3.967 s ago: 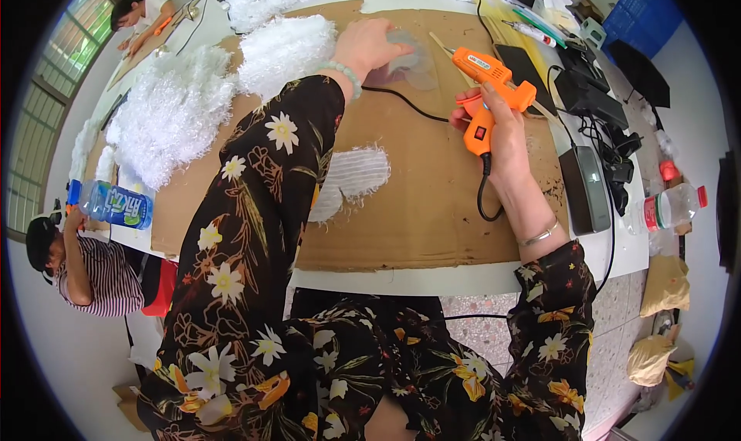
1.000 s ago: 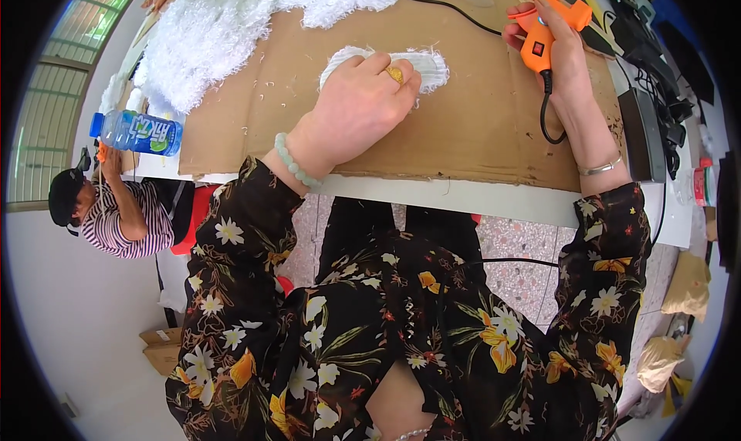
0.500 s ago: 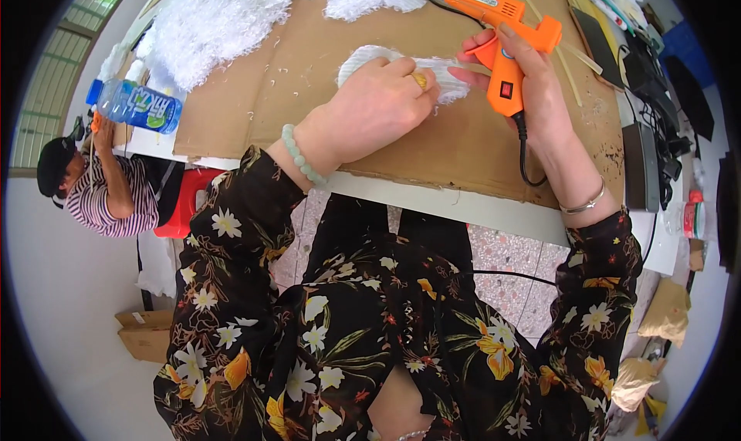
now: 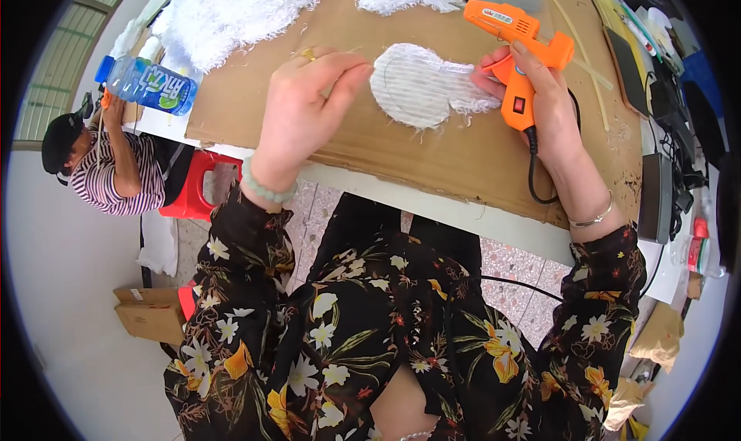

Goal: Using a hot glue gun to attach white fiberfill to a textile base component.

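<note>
An orange hot glue gun [image 4: 519,105] with a black cord is held in my right hand [image 4: 552,101], its nozzle end pointing up and left. The fingertips of that hand reach the narrow end of a white ribbed fabric piece [image 4: 413,90]. This piece has a round body and frayed edges, and lies flat on a brown cardboard sheet [image 4: 347,140]. To the left of the fabric, my left hand [image 4: 312,105] is raised, with thumb and forefinger pinched together. Anything between those fingertips is too small to make out.
Fluffy white fabric [image 4: 239,20] covers the back left. A blue-capped bottle [image 4: 147,84] stands near it. Thin pale sticks [image 4: 594,74] lie at the right, beside a dark flat object [image 4: 625,67]. At the left sits another person [image 4: 100,159] on a red stool [image 4: 202,186].
My left hand has come off the fabric piece and moved left, uncovering its round body. The glue gun stays in my right hand, whose fingertips now reach the fabric's narrow end.
</note>
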`<state>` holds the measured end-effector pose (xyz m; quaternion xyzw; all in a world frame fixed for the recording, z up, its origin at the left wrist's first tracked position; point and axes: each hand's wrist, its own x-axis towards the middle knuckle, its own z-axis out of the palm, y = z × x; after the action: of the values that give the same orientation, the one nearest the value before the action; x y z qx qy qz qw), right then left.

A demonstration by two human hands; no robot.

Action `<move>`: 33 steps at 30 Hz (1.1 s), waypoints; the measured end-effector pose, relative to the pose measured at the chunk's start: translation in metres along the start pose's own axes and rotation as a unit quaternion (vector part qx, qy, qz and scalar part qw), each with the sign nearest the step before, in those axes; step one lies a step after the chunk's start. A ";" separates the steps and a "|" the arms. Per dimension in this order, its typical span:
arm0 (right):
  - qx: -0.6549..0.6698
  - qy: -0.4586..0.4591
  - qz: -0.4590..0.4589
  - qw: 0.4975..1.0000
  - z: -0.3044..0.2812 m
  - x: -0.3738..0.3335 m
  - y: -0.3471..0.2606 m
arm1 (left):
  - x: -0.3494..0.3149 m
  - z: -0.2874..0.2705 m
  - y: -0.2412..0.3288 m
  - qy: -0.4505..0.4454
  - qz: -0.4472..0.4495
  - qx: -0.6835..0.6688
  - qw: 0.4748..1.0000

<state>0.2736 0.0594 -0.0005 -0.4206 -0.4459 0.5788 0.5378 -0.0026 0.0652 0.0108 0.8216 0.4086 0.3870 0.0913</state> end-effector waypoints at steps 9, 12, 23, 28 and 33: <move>0.009 -0.002 -0.007 1.000 0.008 0.003 -0.003 | -0.020 0.012 0.014 -0.007 0.172 0.034 0.984; 0.002 0.007 0.002 1.000 0.010 0.006 0.001 | -0.023 0.017 0.016 -0.038 0.171 0.028 0.984; -0.016 -0.001 -0.063 0.998 0.011 0.000 -0.005 | -0.023 0.013 0.017 -0.125 0.129 0.076 0.981; -0.045 0.008 -0.040 0.998 0.014 -0.007 -0.011 | -0.021 0.017 0.015 -0.110 0.149 0.094 0.978; -0.047 -0.015 -0.040 0.998 0.012 -0.008 -0.005 | -0.022 0.018 0.018 -0.115 0.144 0.111 0.977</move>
<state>0.2641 0.0513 0.0072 -0.4184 -0.4977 0.5413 0.5331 0.0129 0.0400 -0.0048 0.9159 0.3129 0.2511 -0.0108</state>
